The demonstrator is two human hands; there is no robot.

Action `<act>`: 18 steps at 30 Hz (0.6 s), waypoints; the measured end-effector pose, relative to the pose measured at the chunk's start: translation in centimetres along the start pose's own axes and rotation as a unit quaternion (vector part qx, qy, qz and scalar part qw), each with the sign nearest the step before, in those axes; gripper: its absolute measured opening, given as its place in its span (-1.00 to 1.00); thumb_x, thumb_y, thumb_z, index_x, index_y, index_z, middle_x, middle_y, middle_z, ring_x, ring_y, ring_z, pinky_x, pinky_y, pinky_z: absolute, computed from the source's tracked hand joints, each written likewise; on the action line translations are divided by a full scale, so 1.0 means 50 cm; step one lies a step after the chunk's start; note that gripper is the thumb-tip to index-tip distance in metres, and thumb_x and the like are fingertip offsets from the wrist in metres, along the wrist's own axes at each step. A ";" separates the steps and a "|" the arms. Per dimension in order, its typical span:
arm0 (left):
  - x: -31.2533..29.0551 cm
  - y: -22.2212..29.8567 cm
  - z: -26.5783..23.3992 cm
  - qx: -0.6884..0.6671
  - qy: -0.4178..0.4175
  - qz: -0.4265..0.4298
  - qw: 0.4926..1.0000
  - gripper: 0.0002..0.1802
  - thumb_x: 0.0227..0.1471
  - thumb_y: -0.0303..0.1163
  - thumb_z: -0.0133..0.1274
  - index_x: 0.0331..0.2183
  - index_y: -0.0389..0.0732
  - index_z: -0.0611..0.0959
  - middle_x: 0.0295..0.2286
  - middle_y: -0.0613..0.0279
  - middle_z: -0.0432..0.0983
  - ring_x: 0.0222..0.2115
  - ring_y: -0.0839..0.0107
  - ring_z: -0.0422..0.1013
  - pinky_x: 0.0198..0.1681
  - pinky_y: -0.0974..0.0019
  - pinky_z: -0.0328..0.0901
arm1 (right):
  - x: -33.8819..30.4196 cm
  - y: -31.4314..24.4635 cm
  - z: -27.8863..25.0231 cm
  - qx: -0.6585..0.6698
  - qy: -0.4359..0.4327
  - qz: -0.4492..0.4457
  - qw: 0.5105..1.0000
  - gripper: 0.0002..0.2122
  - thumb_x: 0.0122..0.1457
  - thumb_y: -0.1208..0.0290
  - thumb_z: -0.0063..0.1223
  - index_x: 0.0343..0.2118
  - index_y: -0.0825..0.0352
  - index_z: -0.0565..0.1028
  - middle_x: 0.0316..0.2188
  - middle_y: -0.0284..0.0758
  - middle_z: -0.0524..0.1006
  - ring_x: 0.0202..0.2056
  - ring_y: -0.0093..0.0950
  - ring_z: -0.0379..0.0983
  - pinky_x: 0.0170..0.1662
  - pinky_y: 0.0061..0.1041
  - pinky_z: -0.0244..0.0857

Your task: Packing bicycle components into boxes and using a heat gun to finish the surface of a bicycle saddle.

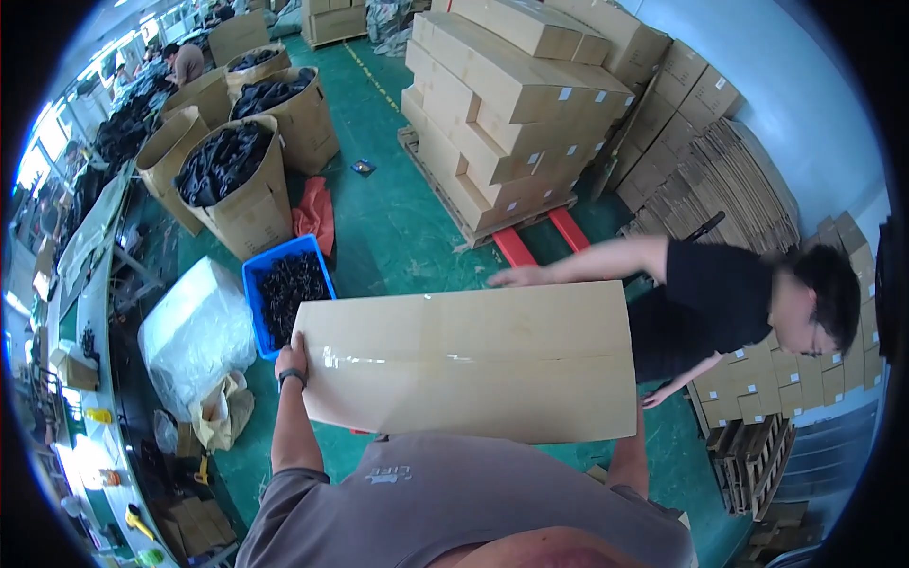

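Note:
A long, closed cardboard box (473, 379) with clear tape along its top is held in front of my body. My left hand (292, 360), with a dark band at the wrist, grips the box's left end. My right forearm rises to the box's lower right corner, where the box hides my right hand and its fingers. To the right, a co-worker in a dark shirt (715, 293) leans beside the box, one hand (519, 276) stretched out past its far edge. The co-worker's other hand (656, 396) hangs near the right end.
Left of the box stands a blue crate (327, 257) of small black pieces, beside a plastic-wrapped bundle (194, 327). Ahead, stacked cartons (511, 85) rest on a pallet with a red pallet jack (514, 248). Large cardboard bins (248, 213) hold dark cloth; a workbench (104, 379) runs along the left.

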State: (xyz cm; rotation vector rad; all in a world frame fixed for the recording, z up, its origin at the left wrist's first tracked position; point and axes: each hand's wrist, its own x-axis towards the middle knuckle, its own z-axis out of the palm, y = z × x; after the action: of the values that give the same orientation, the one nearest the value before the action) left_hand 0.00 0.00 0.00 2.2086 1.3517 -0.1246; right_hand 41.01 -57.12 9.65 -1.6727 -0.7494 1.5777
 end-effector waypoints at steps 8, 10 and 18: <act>0.088 -0.093 0.025 -0.016 0.050 -0.104 0.993 0.05 0.29 0.52 -0.29 -0.05 -0.33 0.79 -0.01 -0.35 0.65 0.10 -0.25 0.54 0.20 -0.20 0.37 | -0.292 0.283 0.163 0.210 0.487 -0.093 0.843 -0.30 0.48 0.01 0.07 0.54 0.26 0.18 0.31 -0.30 0.48 0.20 -0.43 0.46 0.25 -0.35 0.43; 0.151 -0.036 0.049 -0.021 0.054 -0.100 0.993 0.08 0.29 0.52 -0.29 -0.07 -0.38 0.79 -0.04 -0.38 0.65 0.07 -0.28 0.55 0.18 -0.21 0.38 | -0.230 0.290 0.067 0.133 0.456 -0.123 0.871 -0.29 0.51 -0.19 -0.08 0.51 0.25 0.26 0.26 -0.28 0.53 0.15 -0.44 0.50 0.21 -0.36 0.44; 0.361 0.235 0.092 -0.042 0.147 -0.252 0.956 0.11 0.25 0.55 -0.21 -0.03 -0.43 0.77 -0.08 -0.35 0.69 0.05 -0.25 0.58 0.18 -0.17 0.40 | 0.053 -0.073 -0.620 0.136 0.429 -0.055 0.891 -0.26 0.52 -0.30 -0.24 0.27 0.37 0.55 0.09 -0.25 0.64 0.03 -0.46 0.54 0.13 -0.35 0.45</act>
State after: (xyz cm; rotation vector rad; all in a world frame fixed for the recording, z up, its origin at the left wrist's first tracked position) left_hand 19.77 8.02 -5.51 1.8163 2.0251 0.0821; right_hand 72.26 -56.08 11.19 -1.8241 -0.1391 0.6749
